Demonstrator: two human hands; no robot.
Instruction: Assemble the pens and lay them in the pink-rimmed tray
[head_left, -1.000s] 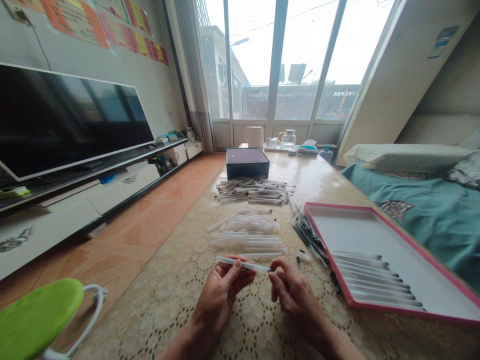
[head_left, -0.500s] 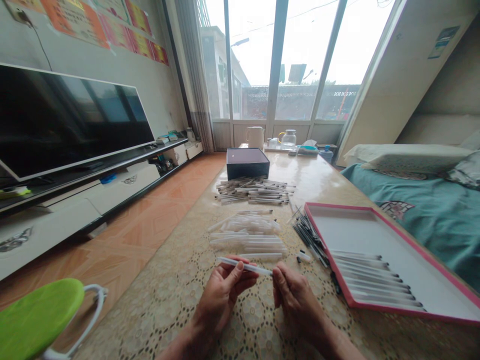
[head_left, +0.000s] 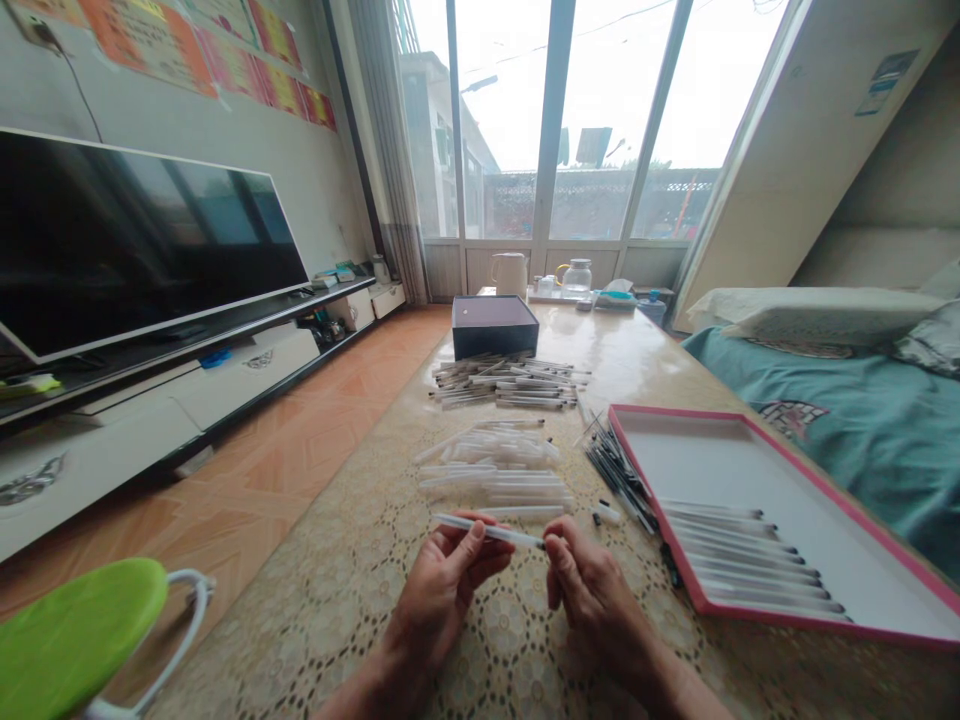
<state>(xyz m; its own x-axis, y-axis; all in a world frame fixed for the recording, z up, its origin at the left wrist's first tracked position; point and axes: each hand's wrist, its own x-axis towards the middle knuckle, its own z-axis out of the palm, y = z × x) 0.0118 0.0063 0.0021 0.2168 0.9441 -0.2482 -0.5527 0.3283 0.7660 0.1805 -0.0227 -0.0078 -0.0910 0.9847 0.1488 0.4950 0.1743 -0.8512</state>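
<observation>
Between thumb and fingers, my left hand grips a translucent white pen, held almost level above the table. My right hand pinches the pen's dark right end, its fingertips hiding most of that tip. Just beyond the hands lie white pen barrels in loose rows. A bunch of thin dark refills rests to the right, with a few small black and white pieces nearer me. Several pens with dark ends lie side by side in a shallow pink-rimmed box lid.
A dark box stands farther back, with a heap of pens before it. At the table's far end are a kettle and a glass jug. A green stool is at lower left, a bed at right.
Both hands stay in nearly the same place around the pen. My right fingertips have shifted very slightly, and a bit more of the pen's dark end shows.
</observation>
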